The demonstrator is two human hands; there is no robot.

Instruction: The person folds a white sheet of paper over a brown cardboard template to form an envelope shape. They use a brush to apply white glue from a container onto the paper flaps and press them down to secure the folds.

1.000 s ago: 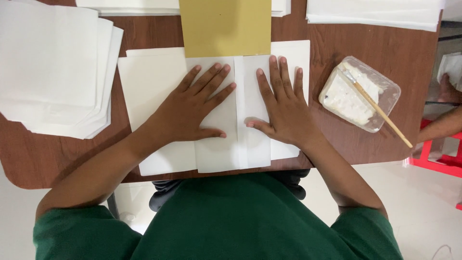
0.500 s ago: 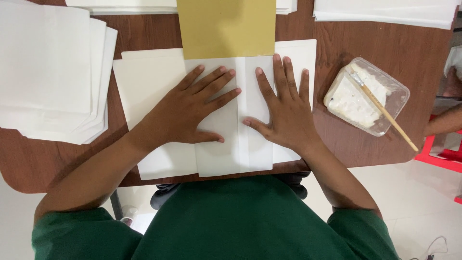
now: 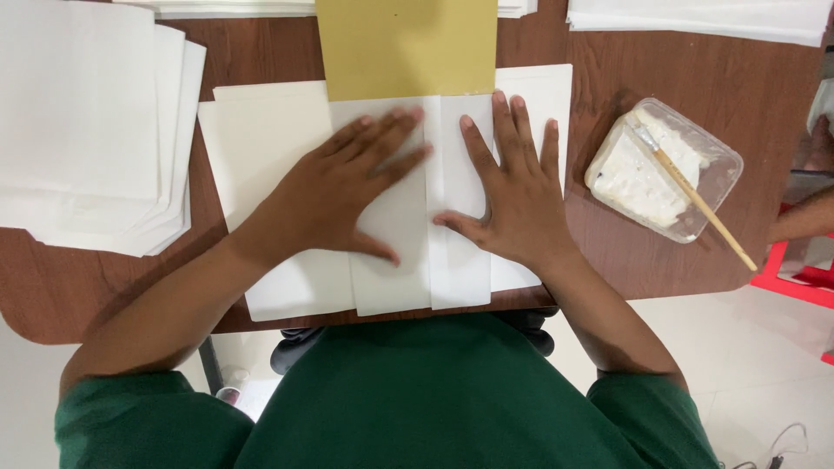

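Note:
My left hand (image 3: 343, 195) lies flat, fingers spread, on the left flap of a folded white paper (image 3: 408, 278) in the middle of the brown table (image 3: 660, 78). On the right flap rests my right hand (image 3: 512, 187), also flat with the palm down. The two flaps meet in a vertical seam between my hands. A mustard-yellow sheet (image 3: 404, 48) sticks out from under the top edge of the fold. Larger white sheets (image 3: 261, 148) lie beneath the folded paper.
A thick stack of white paper (image 3: 82, 122) fills the left of the table. More white sheets (image 3: 695, 17) lie along the far edge. At the right stands a clear plastic tub of white paste (image 3: 665, 169) with a wooden brush (image 3: 708, 217) across it. Another person's arm (image 3: 804, 217) shows at the right edge.
Both hands have stayed pressed flat on the folded paper, sliding only slightly over it. The view has shifted a little.

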